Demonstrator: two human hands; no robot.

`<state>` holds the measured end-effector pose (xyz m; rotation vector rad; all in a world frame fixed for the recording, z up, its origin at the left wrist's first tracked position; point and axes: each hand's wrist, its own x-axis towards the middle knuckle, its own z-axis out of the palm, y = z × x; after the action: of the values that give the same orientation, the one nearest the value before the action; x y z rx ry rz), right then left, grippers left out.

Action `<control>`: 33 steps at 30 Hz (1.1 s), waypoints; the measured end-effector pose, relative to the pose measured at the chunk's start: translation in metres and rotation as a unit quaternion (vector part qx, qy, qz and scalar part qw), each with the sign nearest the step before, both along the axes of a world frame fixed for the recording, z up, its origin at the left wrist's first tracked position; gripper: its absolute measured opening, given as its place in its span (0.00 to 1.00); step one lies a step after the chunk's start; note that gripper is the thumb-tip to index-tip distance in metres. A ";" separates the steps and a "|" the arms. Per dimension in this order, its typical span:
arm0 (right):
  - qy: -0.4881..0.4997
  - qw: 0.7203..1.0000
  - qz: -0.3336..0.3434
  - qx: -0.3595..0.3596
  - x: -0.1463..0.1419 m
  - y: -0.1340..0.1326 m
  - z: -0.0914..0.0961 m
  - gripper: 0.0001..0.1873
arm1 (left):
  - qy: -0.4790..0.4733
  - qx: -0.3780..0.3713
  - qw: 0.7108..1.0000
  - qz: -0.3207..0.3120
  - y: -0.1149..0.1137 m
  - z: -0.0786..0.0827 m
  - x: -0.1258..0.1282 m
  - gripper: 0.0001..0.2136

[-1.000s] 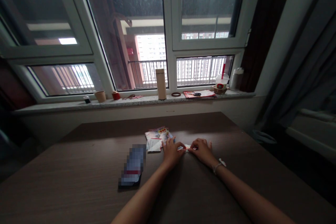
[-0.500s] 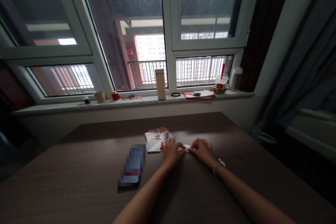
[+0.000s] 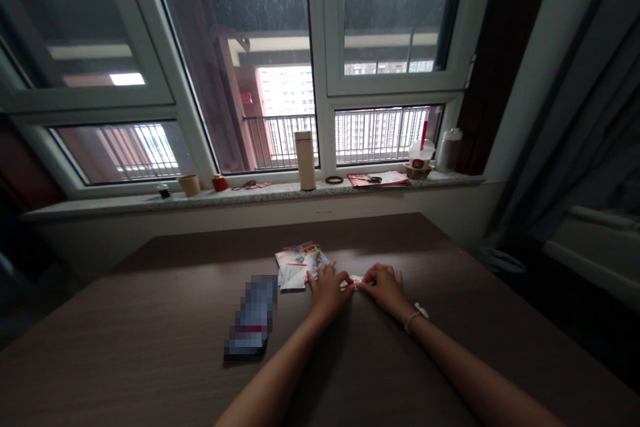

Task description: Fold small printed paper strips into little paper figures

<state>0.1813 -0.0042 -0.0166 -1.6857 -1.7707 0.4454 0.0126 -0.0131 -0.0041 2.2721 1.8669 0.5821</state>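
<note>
A small white and red piece of paper (image 3: 357,278) lies on the brown table (image 3: 150,320), mostly covered by fingers. From its left side my left hand (image 3: 329,290) pinches it between thumb and index finger, the other fingers spread toward the printed papers. My right hand (image 3: 386,285) pinches the opposite side, with a thin bracelet (image 3: 411,320) on that wrist. Partly behind my left hand is a loose pile of colourful printed papers (image 3: 295,275). How the small paper is folded cannot be made out.
A phone-like dark slab (image 3: 251,320), blurred by pixels, lies left of my left forearm. Along the windowsill (image 3: 240,195) stand a beige thermos (image 3: 305,161), a paper cup (image 3: 189,185), a drink cup with a red straw (image 3: 420,155), and scissors (image 3: 374,179) on red-edged papers.
</note>
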 end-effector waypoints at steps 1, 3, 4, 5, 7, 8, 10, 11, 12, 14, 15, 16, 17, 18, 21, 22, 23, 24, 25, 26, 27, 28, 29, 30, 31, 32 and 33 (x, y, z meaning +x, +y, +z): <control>0.000 1.000 0.003 0.001 0.000 -0.001 0.000 0.10 | 0.001 -0.001 1.000 0.001 -0.001 0.000 0.000 0.09; -0.001 1.000 0.008 0.002 0.000 -0.002 0.001 0.11 | 0.000 -0.009 1.000 0.006 -0.002 0.002 0.000 0.09; -0.003 1.000 0.009 0.001 0.000 -0.002 0.001 0.11 | -0.001 -0.016 1.000 0.010 -0.002 0.003 0.000 0.09; -0.005 1.000 0.009 0.001 0.000 -0.002 0.002 0.11 | -0.002 -0.024 1.000 0.013 -0.001 0.004 0.000 0.09; -0.007 1.000 0.009 -0.006 0.000 -0.003 0.003 0.11 | -0.005 -0.038 0.999 0.020 0.000 0.006 0.000 0.09; -0.008 1.000 0.010 -0.010 -0.001 -0.003 0.004 0.11 | -0.005 -0.044 0.999 0.021 0.000 0.006 -0.001 0.09; -0.010 1.000 0.012 -0.014 -0.001 -0.004 0.005 0.11 | -0.006 -0.052 0.998 0.020 0.002 0.007 -0.001 0.10; -0.010 1.000 0.012 -0.011 -0.001 -0.004 0.006 0.11 | -0.007 -0.053 0.998 0.019 0.003 0.007 -0.002 0.10; -0.010 1.000 0.012 -0.007 -0.001 -0.005 0.006 0.10 | -0.008 -0.054 0.998 0.020 0.003 0.007 -0.002 0.10; -0.011 1.000 0.010 0.003 -0.001 -0.006 0.007 0.09 | -0.010 -0.054 0.998 0.019 0.005 0.006 -0.003 0.10; -0.012 1.000 0.011 0.007 -0.001 -0.007 0.007 0.09 | -0.010 -0.054 0.998 0.018 0.005 0.005 -0.003 0.10; -0.014 1.000 0.012 0.008 -0.001 -0.007 0.007 0.09 | -0.011 -0.055 0.998 0.018 0.006 0.005 -0.003 0.10; -0.015 1.000 0.013 0.007 -0.001 -0.007 0.007 0.09 | -0.012 -0.054 0.998 0.017 0.006 0.004 -0.003 0.10; -0.017 1.000 0.015 0.004 -0.001 -0.007 0.007 0.09 | -0.014 -0.053 0.998 0.017 0.007 0.004 -0.003 0.10; -0.023 1.000 0.017 -0.004 0.000 -0.006 0.006 0.11 | -0.024 -0.043 0.999 0.016 0.008 0.004 -0.003 0.11; -0.025 1.000 0.016 -0.003 0.000 -0.005 0.005 0.12 | -0.026 -0.040 0.999 0.016 0.008 0.004 -0.003 0.12; -0.028 0.999 0.015 -0.002 0.000 -0.005 0.005 0.12 | -0.026 -0.038 0.999 0.015 0.007 0.004 -0.003 0.12; -0.030 0.999 0.013 -0.002 0.000 -0.004 0.005 0.12 | -0.026 -0.040 0.999 0.014 0.007 0.005 -0.003 0.12; -0.031 0.999 0.012 -0.003 0.000 -0.004 0.005 0.12 | -0.025 -0.044 0.999 0.014 0.007 0.005 -0.003 0.12; -0.030 0.999 0.012 -0.006 0.000 -0.003 0.006 0.11 | -0.023 -0.049 0.998 0.014 0.006 0.006 -0.003 0.12; -0.029 0.999 0.011 -0.011 0.000 -0.002 0.006 0.11 | -0.022 -0.055 0.998 0.016 0.006 0.006 -0.002 0.11; -0.027 0.999 0.009 -0.017 0.000 -0.002 0.007 0.11 | -0.021 -0.060 0.998 0.018 0.006 0.007 -0.002 0.11; -0.024 0.999 0.007 -0.022 0.000 -0.001 0.007 0.11 | -0.020 -0.065 0.997 0.021 0.005 0.008 -0.002 0.11; -0.023 0.999 0.005 -0.027 0.000 0.000 0.008 0.11 | -0.019 -0.068 0.997 0.023 0.005 0.008 -0.001 0.10; -0.022 0.999 0.002 -0.030 0.001 0.001 0.008 0.10 | -0.018 -0.071 0.997 0.024 0.004 0.009 -0.001 0.10; -0.023 0.999 0.001 -0.033 0.001 0.002 0.008 0.10 | -0.017 -0.074 0.997 0.024 0.004 0.009 -0.001 0.10; -0.024 0.999 0.000 -0.034 0.001 0.002 0.008 0.10 | -0.016 -0.077 0.997 0.022 0.004 0.009 -0.001 0.10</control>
<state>0.1825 -0.0017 -0.0085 -1.7569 -1.8096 0.4732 0.0115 -0.0091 0.0051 2.1170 1.8814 0.4591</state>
